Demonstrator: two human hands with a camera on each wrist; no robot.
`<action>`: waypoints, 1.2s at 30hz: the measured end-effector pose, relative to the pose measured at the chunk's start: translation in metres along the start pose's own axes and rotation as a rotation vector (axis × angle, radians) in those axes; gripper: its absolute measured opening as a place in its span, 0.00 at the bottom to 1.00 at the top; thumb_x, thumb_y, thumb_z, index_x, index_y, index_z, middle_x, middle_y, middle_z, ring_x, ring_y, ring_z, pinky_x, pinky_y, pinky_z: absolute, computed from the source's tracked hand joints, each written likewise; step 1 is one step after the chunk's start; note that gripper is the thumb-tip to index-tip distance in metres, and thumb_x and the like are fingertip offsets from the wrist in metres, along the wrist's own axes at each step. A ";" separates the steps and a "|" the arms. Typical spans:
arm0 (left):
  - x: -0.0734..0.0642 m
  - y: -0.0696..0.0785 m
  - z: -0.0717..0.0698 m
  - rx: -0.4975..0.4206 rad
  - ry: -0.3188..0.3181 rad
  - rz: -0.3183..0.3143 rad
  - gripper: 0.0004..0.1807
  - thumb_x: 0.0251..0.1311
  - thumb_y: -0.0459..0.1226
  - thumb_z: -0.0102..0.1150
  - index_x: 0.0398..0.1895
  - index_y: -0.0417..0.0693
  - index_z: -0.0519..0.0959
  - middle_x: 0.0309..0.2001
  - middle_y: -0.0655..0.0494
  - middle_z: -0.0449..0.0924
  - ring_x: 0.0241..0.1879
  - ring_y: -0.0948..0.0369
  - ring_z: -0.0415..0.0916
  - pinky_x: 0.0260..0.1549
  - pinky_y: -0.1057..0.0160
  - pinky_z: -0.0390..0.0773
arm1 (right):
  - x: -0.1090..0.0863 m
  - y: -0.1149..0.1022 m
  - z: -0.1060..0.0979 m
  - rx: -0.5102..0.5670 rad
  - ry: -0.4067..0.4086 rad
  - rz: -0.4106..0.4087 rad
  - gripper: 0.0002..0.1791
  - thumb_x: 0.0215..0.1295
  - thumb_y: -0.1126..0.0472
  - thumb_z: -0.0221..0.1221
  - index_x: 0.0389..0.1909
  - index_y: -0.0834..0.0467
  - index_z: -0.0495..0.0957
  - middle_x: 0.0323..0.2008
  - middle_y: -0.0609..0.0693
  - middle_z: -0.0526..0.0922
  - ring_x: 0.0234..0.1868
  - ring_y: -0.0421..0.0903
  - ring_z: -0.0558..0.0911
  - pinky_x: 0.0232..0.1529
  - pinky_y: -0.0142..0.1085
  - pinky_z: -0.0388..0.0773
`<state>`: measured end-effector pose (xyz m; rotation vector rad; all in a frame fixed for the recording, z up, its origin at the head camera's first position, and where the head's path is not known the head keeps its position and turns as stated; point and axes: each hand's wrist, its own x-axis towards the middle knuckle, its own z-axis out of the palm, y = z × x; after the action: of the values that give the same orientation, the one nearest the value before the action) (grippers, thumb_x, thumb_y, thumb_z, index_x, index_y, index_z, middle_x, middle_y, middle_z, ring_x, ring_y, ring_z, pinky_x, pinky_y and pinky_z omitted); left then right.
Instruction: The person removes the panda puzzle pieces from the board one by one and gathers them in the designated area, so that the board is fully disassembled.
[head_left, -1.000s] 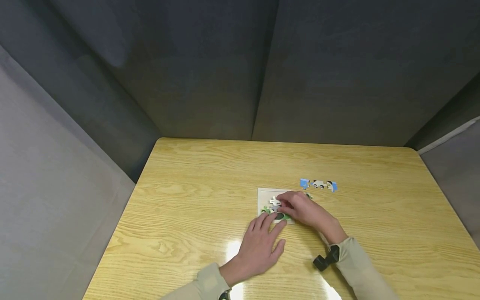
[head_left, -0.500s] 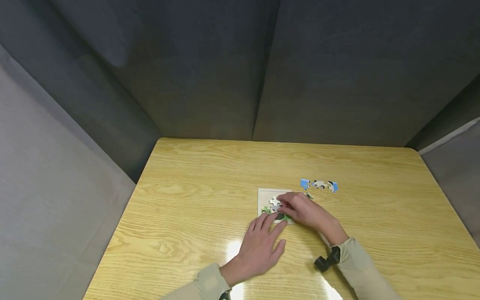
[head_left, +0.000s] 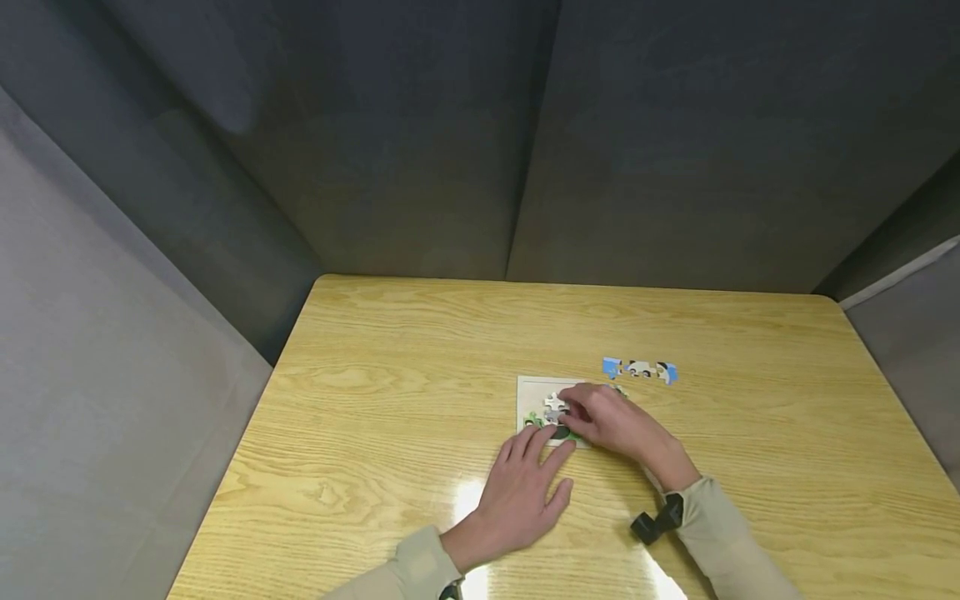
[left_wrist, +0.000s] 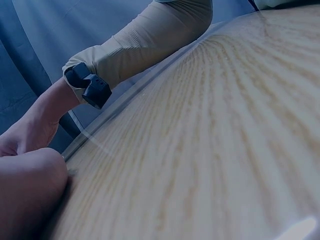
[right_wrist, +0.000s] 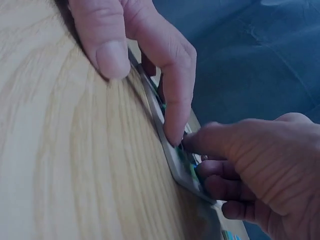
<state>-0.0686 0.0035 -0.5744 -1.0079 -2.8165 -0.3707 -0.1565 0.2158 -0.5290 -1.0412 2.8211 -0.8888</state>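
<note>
Head cam first: barely anything's changed over the last second, so I read this as slow fine adjusting. The left hand (head_left: 516, 498) is loosely stretched out, fingertips on the near edge of the pale, flat square board (head_left: 529, 390). My feed has the right hand (head_left: 615, 427) curled down at a white knobbed jigsaw piece (head_left: 554, 402) and a grey one (head_left: 553, 415), both on that board; can't tell whether it's actually pinching anything. Loose blue, black and white pieces (head_left: 639, 368) sit beyond on the yellow wood-grain table (head_left: 390, 375). Left wrist cam misses the pieces (mostly tabletop, plus a black wrist-worn device (left_wrist: 95, 90)). Right wrist cam shows both hands meeting at the board's edge, fingers hiding the contact.
</note>
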 end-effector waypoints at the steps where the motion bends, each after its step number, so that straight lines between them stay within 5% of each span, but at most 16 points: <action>1: 0.000 0.000 0.000 0.000 0.001 0.001 0.28 0.79 0.54 0.38 0.77 0.62 0.65 0.78 0.52 0.58 0.77 0.51 0.54 0.71 0.49 0.63 | -0.001 0.001 0.000 -0.002 0.011 -0.002 0.06 0.65 0.66 0.69 0.36 0.57 0.81 0.23 0.38 0.70 0.23 0.31 0.67 0.26 0.29 0.68; 11: 0.000 -0.001 -0.001 -0.008 -0.011 0.003 0.28 0.80 0.54 0.37 0.78 0.62 0.65 0.77 0.51 0.58 0.77 0.51 0.54 0.71 0.49 0.64 | -0.006 0.008 0.001 -0.043 0.050 0.021 0.12 0.55 0.60 0.73 0.39 0.59 0.84 0.25 0.42 0.75 0.25 0.33 0.71 0.27 0.29 0.72; 23: 0.000 0.000 -0.001 0.020 -0.002 0.002 0.27 0.79 0.55 0.38 0.77 0.62 0.66 0.77 0.52 0.58 0.77 0.51 0.55 0.71 0.49 0.65 | -0.011 0.010 0.001 -0.091 0.095 0.041 0.14 0.54 0.53 0.73 0.37 0.55 0.83 0.29 0.43 0.77 0.29 0.36 0.72 0.31 0.31 0.73; 36: 0.000 0.000 0.000 0.012 -0.015 -0.003 0.28 0.80 0.55 0.36 0.78 0.64 0.64 0.77 0.53 0.58 0.77 0.52 0.54 0.71 0.50 0.64 | -0.020 0.017 -0.007 -0.098 0.104 0.091 0.15 0.51 0.57 0.73 0.40 0.56 0.84 0.29 0.42 0.75 0.30 0.38 0.71 0.31 0.32 0.72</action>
<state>-0.0689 0.0030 -0.5741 -1.0085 -2.8304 -0.3471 -0.1517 0.2416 -0.5355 -0.8916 2.9988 -0.8270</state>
